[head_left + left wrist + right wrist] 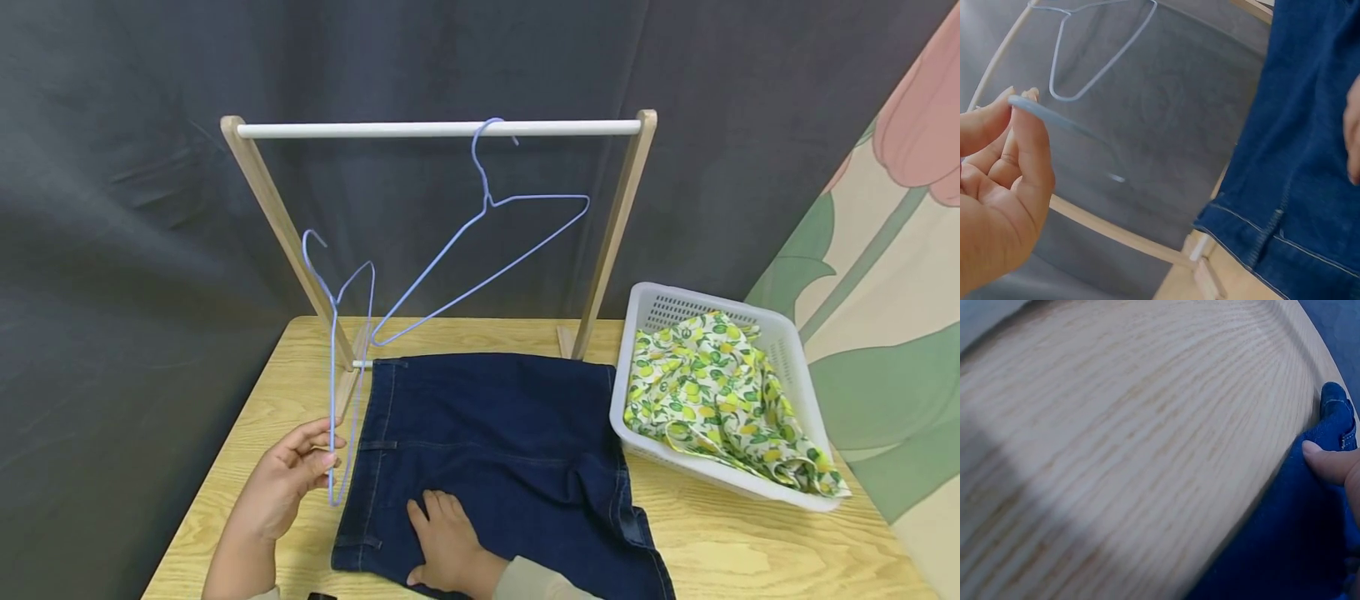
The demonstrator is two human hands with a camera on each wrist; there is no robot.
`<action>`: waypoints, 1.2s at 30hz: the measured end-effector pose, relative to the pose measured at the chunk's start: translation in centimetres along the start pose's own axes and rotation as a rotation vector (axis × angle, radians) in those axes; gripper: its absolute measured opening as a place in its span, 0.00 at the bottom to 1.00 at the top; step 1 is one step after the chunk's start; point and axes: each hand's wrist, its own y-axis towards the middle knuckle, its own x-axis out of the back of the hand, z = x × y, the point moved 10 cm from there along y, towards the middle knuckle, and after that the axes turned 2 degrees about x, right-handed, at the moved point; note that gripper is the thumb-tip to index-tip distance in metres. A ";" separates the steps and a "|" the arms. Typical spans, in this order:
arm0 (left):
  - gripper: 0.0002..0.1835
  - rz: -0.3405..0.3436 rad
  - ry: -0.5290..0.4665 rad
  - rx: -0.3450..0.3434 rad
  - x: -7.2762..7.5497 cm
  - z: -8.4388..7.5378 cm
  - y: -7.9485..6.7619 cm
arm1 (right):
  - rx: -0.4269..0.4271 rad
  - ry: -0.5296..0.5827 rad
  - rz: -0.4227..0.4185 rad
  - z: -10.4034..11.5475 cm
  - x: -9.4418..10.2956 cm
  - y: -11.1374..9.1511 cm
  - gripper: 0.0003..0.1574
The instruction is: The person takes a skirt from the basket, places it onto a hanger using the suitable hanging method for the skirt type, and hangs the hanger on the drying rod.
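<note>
My left hand [281, 483] pinches a thin light-blue wire hanger [333, 358] by one end, left of the denim garment. The hanger stands tilted up with its hook at the top; in the left wrist view thumb and fingers grip the blue wire [1044, 114]. A dark blue denim garment [510, 417] with belt loops along its left edge lies spread on the table. On its lower left part my right hand [448, 546] rests with fingers extended. The right wrist view shows the thumb [1325, 461] against the denim [1285, 531].
Behind the garment stands a wooden rack with a white bar [360, 131]. A second light-blue hanger [431, 265] hangs from that bar. At the right, a white plastic basket [802, 375] holds a lemon-print cloth [720, 392]. Everything stands on a wood-grain table [735, 550].
</note>
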 end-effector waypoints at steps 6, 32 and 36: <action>0.19 -0.033 -0.003 0.088 0.6 2.2 -0.6 | -0.043 0.024 0.023 -0.9 -0.2 0.3 0.56; 0.18 -0.193 0.037 0.328 3.2 8.4 -2.2 | -0.165 0.091 -0.066 -4.1 0.5 1.4 0.60; 0.20 -0.220 0.039 0.369 3.7 9.1 -2.4 | -0.154 0.047 -0.078 -4.0 1.1 1.5 0.60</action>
